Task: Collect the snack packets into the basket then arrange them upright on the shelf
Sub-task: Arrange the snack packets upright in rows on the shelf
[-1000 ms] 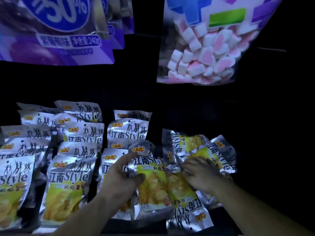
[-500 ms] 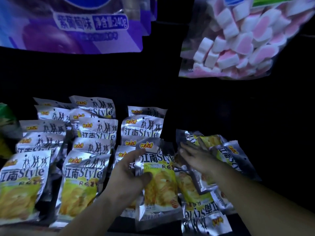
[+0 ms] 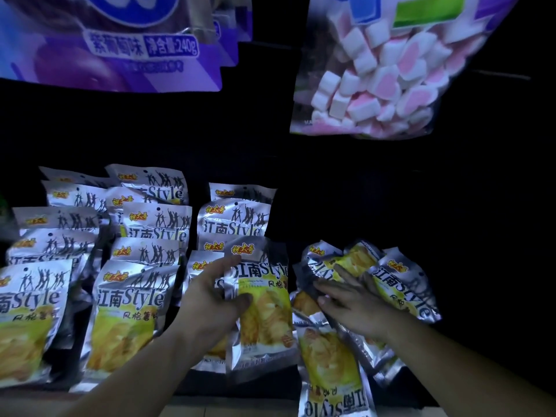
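A silver foil snack packet with a yellow crisp picture [image 3: 264, 311] is held upright at the front of the dark shelf [image 3: 270, 383] by the left hand [image 3: 210, 299]: the thumb is pressed on its printed face and the fingers are curled behind its left edge. Just beside it, on the right, a loose heap of the same silver-and-yellow packets [image 3: 400, 284] is lying flat and crooked, one with its print upside down. The right hand [image 3: 358, 308] is laid on this heap with fingers spread and fairly straight, released, nothing being enclosed. To the left, several rows of matching packets [image 3: 156, 224] are stood upright, one behind another. Above, large purple bags [image 3: 120, 55] and a clear bag of pink-and-white marshmallows [image 3: 376, 85] are seen hanging.
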Demonstrator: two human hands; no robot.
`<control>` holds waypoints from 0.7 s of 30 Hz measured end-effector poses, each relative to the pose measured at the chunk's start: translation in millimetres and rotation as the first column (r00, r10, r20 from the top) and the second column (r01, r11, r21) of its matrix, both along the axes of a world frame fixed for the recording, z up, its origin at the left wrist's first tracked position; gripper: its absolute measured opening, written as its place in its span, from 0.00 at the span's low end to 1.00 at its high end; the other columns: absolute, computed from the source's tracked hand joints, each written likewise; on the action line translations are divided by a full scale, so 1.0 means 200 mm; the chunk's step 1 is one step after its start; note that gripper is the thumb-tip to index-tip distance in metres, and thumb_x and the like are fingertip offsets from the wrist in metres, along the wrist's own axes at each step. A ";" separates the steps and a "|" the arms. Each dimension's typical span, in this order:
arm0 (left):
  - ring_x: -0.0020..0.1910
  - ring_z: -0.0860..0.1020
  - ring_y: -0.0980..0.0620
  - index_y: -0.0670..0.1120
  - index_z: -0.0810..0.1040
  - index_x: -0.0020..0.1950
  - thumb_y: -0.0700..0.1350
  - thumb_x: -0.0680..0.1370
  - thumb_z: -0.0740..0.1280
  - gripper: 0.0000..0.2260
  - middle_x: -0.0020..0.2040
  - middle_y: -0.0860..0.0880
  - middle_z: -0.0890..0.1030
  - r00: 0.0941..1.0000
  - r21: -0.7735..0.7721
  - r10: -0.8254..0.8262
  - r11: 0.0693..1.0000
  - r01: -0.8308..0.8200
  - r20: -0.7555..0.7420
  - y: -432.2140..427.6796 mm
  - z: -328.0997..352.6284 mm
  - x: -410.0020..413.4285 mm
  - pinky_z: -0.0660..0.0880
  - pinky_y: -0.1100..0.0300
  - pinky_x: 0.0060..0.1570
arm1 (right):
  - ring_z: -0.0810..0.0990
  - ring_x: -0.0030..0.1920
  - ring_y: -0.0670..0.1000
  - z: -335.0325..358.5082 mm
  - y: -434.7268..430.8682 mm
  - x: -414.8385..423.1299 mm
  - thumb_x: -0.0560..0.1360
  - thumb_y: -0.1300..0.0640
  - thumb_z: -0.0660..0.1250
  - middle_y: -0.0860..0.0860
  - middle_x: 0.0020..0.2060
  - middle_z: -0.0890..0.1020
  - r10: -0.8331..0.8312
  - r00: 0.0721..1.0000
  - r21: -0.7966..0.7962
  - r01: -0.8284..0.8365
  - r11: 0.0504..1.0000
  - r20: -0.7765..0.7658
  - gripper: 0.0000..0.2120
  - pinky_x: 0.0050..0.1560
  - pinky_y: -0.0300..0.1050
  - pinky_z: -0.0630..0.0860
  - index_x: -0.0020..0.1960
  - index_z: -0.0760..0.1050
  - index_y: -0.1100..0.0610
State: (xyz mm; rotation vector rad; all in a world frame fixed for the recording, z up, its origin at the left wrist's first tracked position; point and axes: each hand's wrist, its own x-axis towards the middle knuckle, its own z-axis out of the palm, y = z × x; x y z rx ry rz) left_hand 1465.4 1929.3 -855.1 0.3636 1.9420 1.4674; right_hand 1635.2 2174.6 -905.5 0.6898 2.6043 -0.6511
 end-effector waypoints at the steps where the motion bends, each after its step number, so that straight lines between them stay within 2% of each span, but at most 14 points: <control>1: 0.31 0.83 0.43 0.69 0.76 0.61 0.38 0.74 0.77 0.28 0.59 0.43 0.80 1.000 -0.008 -0.009 1.000 0.009 -0.005 0.00 0.00 0.01 0.83 0.50 0.35 | 0.32 0.77 0.38 0.00 0.00 0.01 0.83 0.35 0.49 0.34 0.78 0.56 -0.013 0.999 0.014 0.013 1.000 -0.033 0.25 0.77 0.57 0.30 0.78 0.59 0.37; 3: 0.32 0.81 0.42 0.70 0.77 0.59 0.38 0.74 0.77 0.27 0.52 0.46 0.81 1.000 -0.015 -0.024 1.000 0.024 -0.018 0.02 0.02 0.01 0.84 0.44 0.39 | 0.41 0.80 0.41 0.03 -0.01 0.02 0.83 0.39 0.55 0.37 0.78 0.60 -0.043 0.989 0.033 0.049 0.998 -0.140 0.22 0.80 0.54 0.39 0.76 0.65 0.40; 5: 0.34 0.81 0.41 0.70 0.76 0.58 0.37 0.75 0.76 0.27 0.48 0.47 0.83 0.999 -0.006 -0.030 1.000 0.030 -0.019 0.05 0.04 0.02 0.83 0.43 0.40 | 0.61 0.77 0.48 0.07 -0.03 -0.01 0.82 0.44 0.61 0.41 0.72 0.69 -0.118 0.948 -0.026 0.115 0.993 -0.295 0.18 0.77 0.49 0.58 0.71 0.74 0.43; 6: 0.36 0.82 0.41 0.69 0.77 0.58 0.36 0.75 0.76 0.27 0.51 0.50 0.83 1.000 0.011 -0.021 1.000 0.021 -0.018 0.07 0.05 0.02 0.83 0.44 0.38 | 0.70 0.71 0.49 0.11 -0.06 -0.04 0.81 0.44 0.63 0.40 0.66 0.72 -0.204 0.912 -0.134 0.166 0.977 -0.357 0.14 0.71 0.48 0.68 0.65 0.77 0.42; 7: 0.38 0.83 0.42 0.68 0.77 0.59 0.35 0.75 0.76 0.27 0.57 0.54 0.81 1.000 0.037 -0.007 0.999 0.008 -0.015 0.09 0.05 0.02 0.84 0.47 0.36 | 0.76 0.64 0.49 0.15 -0.08 -0.08 0.79 0.42 0.66 0.40 0.61 0.75 -0.313 0.862 -0.278 0.212 0.937 -0.398 0.09 0.65 0.49 0.74 0.58 0.79 0.41; 8: 0.37 0.83 0.44 0.65 0.77 0.61 0.35 0.75 0.75 0.27 0.62 0.57 0.77 1.000 0.070 0.004 0.998 -0.004 -0.006 0.11 0.06 0.02 0.83 0.50 0.35 | 0.80 0.59 0.50 0.19 -0.10 -0.13 0.77 0.40 0.68 0.40 0.57 0.78 -0.429 0.806 -0.422 0.251 0.871 -0.407 0.09 0.60 0.53 0.79 0.54 0.79 0.43; 10: 0.34 0.82 0.47 0.62 0.77 0.63 0.34 0.74 0.75 0.27 0.67 0.58 0.74 1.000 0.129 0.000 0.992 -0.004 0.025 0.15 0.06 0.03 0.82 0.53 0.35 | 0.83 0.55 0.52 0.26 -0.13 -0.19 0.74 0.43 0.74 0.44 0.52 0.83 -0.591 0.738 -0.646 0.282 0.709 -0.325 0.10 0.54 0.55 0.82 0.52 0.78 0.43; 11: 0.35 0.82 0.47 0.62 0.77 0.63 0.34 0.74 0.76 0.27 0.67 0.56 0.74 0.999 0.150 -0.011 0.989 0.005 0.040 0.17 0.06 0.03 0.82 0.53 0.35 | 0.83 0.54 0.52 0.29 -0.14 -0.21 0.73 0.46 0.76 0.46 0.51 0.83 -0.612 0.733 -0.693 0.275 0.666 -0.298 0.12 0.51 0.52 0.81 0.53 0.77 0.41; 14: 0.38 0.83 0.47 0.63 0.78 0.61 0.34 0.74 0.76 0.26 0.66 0.53 0.75 0.996 0.185 -0.070 0.981 0.060 0.049 0.22 0.06 0.07 0.82 0.53 0.36 | 0.79 0.55 0.48 0.35 -0.16 -0.18 0.71 0.55 0.79 0.48 0.54 0.80 -0.641 0.716 -0.717 0.289 0.634 -0.278 0.22 0.47 0.40 0.75 0.57 0.77 0.37; 17: 0.37 0.84 0.45 0.60 0.77 0.60 0.35 0.75 0.75 0.23 0.60 0.51 0.78 0.991 0.143 -0.131 0.982 0.128 0.015 0.24 0.05 0.13 0.81 0.53 0.31 | 0.81 0.50 0.48 0.35 -0.14 -0.09 0.71 0.63 0.79 0.50 0.49 0.83 -0.677 0.682 -0.715 0.325 0.619 -0.277 0.23 0.42 0.34 0.76 0.57 0.78 0.40; 19: 0.40 0.84 0.41 0.55 0.77 0.56 0.38 0.76 0.74 0.15 0.52 0.49 0.81 0.994 0.051 -0.095 0.994 0.097 -0.055 0.24 0.00 0.19 0.82 0.50 0.35 | 0.82 0.48 0.48 0.35 -0.13 -0.01 0.72 0.65 0.77 0.49 0.47 0.83 -0.699 0.648 -0.673 0.375 0.638 -0.302 0.22 0.40 0.35 0.78 0.56 0.78 0.42; 21: 0.39 0.83 0.46 0.54 0.75 0.48 0.46 0.77 0.72 0.07 0.43 0.52 0.82 0.968 -0.166 -0.085 0.985 0.046 -0.236 0.23 -0.10 0.27 0.81 0.51 0.39 | 0.82 0.48 0.50 0.35 -0.11 0.07 0.73 0.64 0.76 0.50 0.50 0.81 -0.720 0.598 -0.600 0.445 0.664 -0.352 0.21 0.43 0.42 0.83 0.54 0.78 0.40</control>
